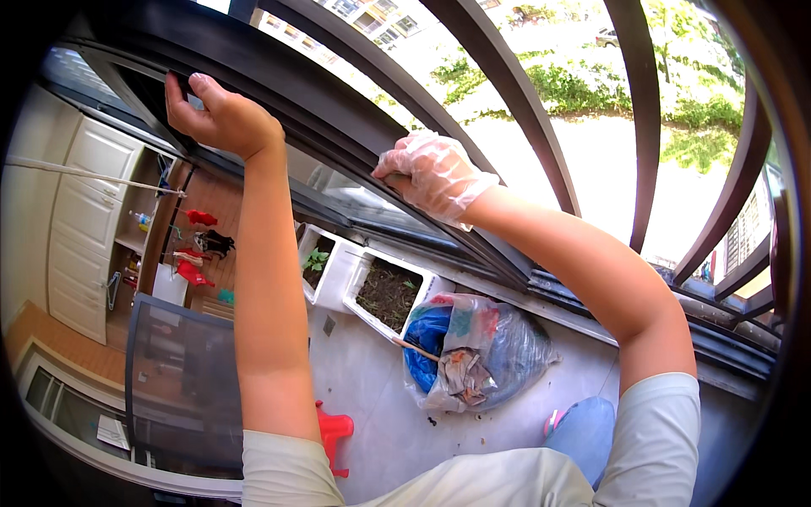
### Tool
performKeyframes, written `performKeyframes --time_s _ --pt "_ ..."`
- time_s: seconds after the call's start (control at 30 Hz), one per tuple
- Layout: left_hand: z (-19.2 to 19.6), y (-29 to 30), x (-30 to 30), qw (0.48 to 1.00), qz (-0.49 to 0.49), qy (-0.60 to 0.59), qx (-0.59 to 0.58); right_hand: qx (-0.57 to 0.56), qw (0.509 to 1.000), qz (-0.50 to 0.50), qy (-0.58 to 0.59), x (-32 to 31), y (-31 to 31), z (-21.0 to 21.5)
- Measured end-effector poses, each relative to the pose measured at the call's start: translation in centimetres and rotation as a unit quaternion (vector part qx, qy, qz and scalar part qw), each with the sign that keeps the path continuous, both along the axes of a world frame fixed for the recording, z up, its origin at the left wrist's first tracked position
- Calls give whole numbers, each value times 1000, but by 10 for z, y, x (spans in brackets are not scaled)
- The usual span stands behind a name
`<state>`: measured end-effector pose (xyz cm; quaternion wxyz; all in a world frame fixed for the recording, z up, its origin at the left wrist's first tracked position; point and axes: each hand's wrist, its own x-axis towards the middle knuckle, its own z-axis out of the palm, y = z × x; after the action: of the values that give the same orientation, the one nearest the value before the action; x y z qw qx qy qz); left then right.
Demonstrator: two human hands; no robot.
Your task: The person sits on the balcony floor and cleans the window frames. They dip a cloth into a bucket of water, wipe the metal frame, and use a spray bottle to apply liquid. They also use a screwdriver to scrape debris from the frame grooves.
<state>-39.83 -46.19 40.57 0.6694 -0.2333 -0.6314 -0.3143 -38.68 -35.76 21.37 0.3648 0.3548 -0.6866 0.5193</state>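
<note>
My left hand point(221, 117) is bare and raised at the upper left. Its fingers are apart, with the tips against the dark window frame point(312, 89). My right hand point(435, 176) wears a thin clear plastic glove and is closed, fingers curled over, beside the same frame near the middle. Whatever its fingers hold, if anything, is hidden by the curled glove. Behind both hands the glass and sash run diagonally down to the right.
Dark bars point(507, 84) rise outside the window. Below stand white planter boxes point(346, 275) with soil, a stuffed clear plastic bag point(515, 359) and a red stool point(335, 435). A mesh screen panel point(182, 380) leans at left; a pale pole point(93, 175) juts in near white cabinets point(93, 220).
</note>
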Motion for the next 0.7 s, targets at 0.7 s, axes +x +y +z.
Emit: performKeyframes --time_s 0.7 --pt "6 -16 -16 999 4 -47 -14 -37 993 -67 -95 11 -23 -131"
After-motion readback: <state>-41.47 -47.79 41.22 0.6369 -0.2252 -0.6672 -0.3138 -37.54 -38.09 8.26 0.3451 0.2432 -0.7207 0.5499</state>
